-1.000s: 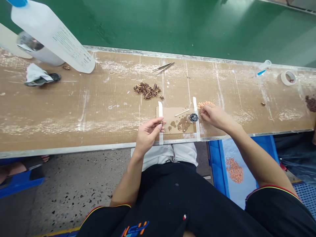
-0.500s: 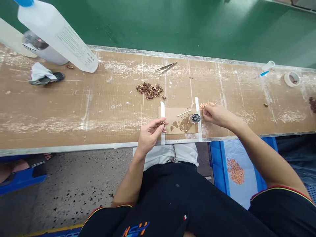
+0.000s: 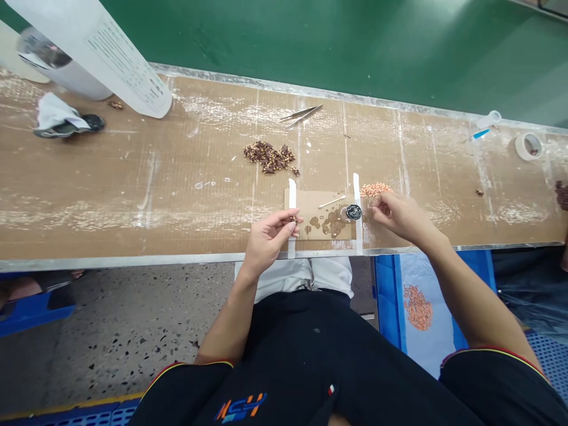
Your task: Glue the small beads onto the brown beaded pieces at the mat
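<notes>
My left hand (image 3: 270, 236) is closed in a pinch at the left edge of a stained cardboard piece (image 3: 306, 201), holding a small brown-and-gold part (image 3: 293, 219) mostly covered by the fingers. To the right of the cardboard, my right hand (image 3: 399, 219) has its fingers curled together; whatever is in them is hidden. Just above that hand lies a pile of small copper-coloured pieces (image 3: 375, 189). A small round pot with a black top (image 3: 354, 212) stands at the cardboard's right edge, near a cotton swab (image 3: 332, 202). Beyond the cardboard is a heap of brown-and-gold parts (image 3: 268, 157).
Tweezers (image 3: 302, 115) lie toward the back of the table. A large white bottle (image 3: 119, 59) and a crumpled white cloth (image 3: 62, 112) are at left, a tape roll (image 3: 528, 146) at right. Below the edge, a blue crate (image 3: 390, 302) holds more copper-coloured pieces (image 3: 418, 307).
My right hand has shifted slightly right and away from the copper-coloured pile, uncovering more of it. The left hand keeps its pinch. The view has tilted a little.
</notes>
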The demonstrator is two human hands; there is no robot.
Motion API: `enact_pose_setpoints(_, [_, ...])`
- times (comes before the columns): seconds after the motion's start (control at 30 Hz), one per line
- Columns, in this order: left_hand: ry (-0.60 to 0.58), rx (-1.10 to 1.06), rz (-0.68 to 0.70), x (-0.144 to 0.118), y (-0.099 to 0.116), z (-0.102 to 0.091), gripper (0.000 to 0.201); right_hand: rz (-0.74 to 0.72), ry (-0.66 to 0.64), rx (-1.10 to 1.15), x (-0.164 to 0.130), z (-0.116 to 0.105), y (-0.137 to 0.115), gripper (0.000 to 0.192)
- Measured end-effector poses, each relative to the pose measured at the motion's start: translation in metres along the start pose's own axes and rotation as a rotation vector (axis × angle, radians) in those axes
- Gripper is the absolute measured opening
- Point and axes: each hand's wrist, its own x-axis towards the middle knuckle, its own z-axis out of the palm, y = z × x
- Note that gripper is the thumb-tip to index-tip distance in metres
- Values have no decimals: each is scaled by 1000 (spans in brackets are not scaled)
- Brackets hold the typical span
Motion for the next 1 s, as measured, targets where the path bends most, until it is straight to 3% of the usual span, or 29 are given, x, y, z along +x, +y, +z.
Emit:
enact_pose_setpoints(0.3, [4, -43, -18, -1, 2, 0, 32, 2, 103, -4, -4, -5, -42, 8])
enact_pose_setpoints(1.0, [-12, -68, -41, -2, 3, 1, 32, 46, 105, -88, 1, 1, -47, 7])
